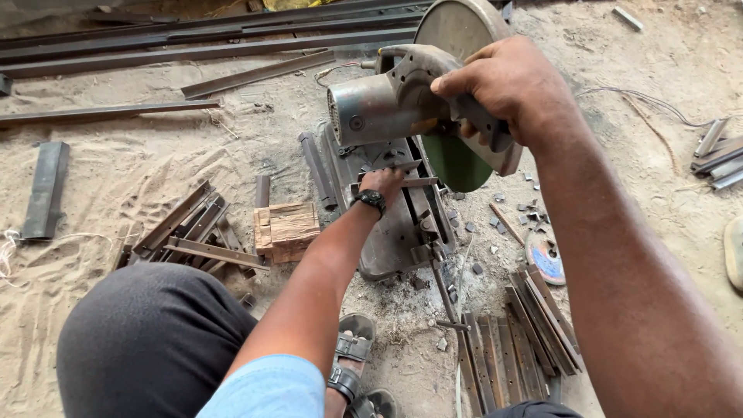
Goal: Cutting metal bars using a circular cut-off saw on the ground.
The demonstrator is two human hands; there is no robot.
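A sandy floor (139, 166) carries everything: long steel bars (193, 50) along its far edge, a chop saw (395, 209) at the middle, a heap of cut angle pieces (190, 228) and a wooden block (285, 231) to its left, more cut strips (515, 340) near right, perhaps a worn disc (546, 259) beside them

The saw's handle (480, 116) is mostly covered by the right hand (503, 89); the blade guard (457, 27) is cropped at the top edge.
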